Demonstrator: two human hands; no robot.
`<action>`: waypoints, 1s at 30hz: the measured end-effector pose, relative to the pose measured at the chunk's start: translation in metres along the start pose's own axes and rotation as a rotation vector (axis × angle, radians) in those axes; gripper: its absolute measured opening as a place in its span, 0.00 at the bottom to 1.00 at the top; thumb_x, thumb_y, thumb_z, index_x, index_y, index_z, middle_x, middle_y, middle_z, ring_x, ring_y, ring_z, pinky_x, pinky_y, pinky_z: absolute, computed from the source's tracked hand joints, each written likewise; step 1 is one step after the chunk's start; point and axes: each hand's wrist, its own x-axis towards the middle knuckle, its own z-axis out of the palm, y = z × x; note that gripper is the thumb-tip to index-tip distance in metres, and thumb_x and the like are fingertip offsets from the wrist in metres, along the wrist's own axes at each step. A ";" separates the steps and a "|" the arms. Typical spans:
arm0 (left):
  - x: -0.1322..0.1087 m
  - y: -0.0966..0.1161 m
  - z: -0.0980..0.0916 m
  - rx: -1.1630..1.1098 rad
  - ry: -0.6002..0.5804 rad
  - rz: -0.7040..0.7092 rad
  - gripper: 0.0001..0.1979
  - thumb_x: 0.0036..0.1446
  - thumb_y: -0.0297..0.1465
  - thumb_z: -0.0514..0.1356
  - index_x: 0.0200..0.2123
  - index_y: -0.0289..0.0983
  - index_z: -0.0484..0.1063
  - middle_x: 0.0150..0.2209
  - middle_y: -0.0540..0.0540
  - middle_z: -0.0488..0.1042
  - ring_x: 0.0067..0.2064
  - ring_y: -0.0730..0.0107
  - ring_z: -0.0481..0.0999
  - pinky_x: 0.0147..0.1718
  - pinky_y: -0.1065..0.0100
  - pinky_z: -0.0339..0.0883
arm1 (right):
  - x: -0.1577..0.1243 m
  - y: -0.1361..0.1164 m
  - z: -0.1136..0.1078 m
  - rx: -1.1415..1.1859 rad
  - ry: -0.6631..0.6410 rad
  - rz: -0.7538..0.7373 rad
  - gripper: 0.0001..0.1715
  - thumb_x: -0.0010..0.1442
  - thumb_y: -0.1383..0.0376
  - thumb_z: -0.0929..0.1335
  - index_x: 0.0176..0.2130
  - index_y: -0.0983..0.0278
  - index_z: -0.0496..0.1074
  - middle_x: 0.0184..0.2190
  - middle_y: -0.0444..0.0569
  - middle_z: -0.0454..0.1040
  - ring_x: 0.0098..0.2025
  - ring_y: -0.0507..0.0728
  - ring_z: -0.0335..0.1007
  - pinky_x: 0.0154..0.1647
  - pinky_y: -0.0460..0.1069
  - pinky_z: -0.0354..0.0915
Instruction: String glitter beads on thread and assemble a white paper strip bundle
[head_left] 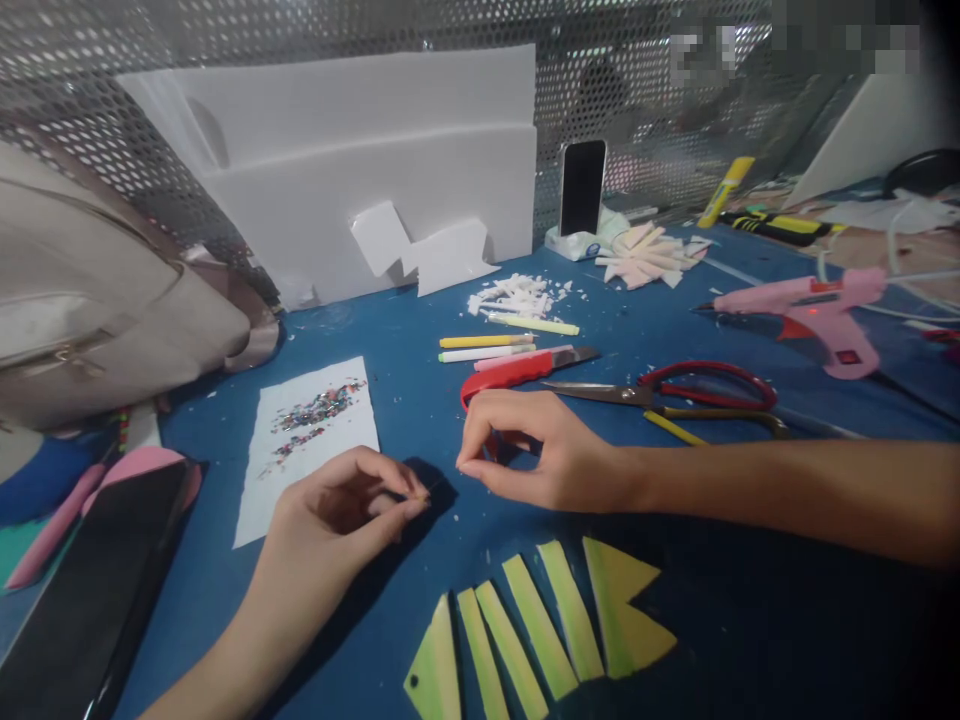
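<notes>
Above the blue table, my left hand [341,515] is closed in a pinch, thumb against fingertips. Whatever sits between them is too small to name. A short gap to its right, my right hand [536,445] also pinches thumb and forefinger together, on something I cannot make out. Below both hands lies a fish shape cut into several yellow-green strips, with a head piece [435,665] bearing a black dot and a forked tail piece [626,615]. Left of my left hand, a white paper sheet [255,500] carries small multicoloured bits [319,410].
Beyond my right hand lie a red-handled knife [510,375], red-handled scissors [705,385] and several pens [484,341]. A pink glue gun [814,305] rests at right. Behind are white scraps [517,297] and an upright phone [583,188]. At left are a black case [97,590] and a beige bag [112,290].
</notes>
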 end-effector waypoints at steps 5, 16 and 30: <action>0.004 -0.003 -0.004 -0.008 0.028 -0.017 0.08 0.48 0.28 0.69 0.26 0.42 0.71 0.27 0.52 0.77 0.28 0.75 0.75 0.26 0.77 0.68 | -0.001 0.002 0.002 -0.064 -0.006 -0.097 0.08 0.58 0.74 0.67 0.29 0.64 0.66 0.28 0.44 0.69 0.31 0.50 0.62 0.35 0.48 0.62; 0.006 -0.006 -0.006 -0.040 0.049 -0.029 0.09 0.47 0.30 0.70 0.26 0.43 0.72 0.27 0.54 0.77 0.27 0.77 0.75 0.26 0.78 0.69 | -0.002 0.001 0.001 -0.134 -0.041 -0.097 0.09 0.58 0.75 0.66 0.29 0.63 0.65 0.27 0.43 0.68 0.31 0.50 0.61 0.36 0.48 0.61; 0.005 -0.004 -0.004 -0.040 0.061 -0.021 0.09 0.47 0.30 0.70 0.25 0.42 0.70 0.26 0.51 0.76 0.26 0.73 0.74 0.25 0.73 0.69 | -0.001 0.001 0.001 -0.134 -0.062 -0.096 0.09 0.60 0.74 0.66 0.29 0.63 0.65 0.28 0.43 0.68 0.31 0.50 0.61 0.37 0.48 0.61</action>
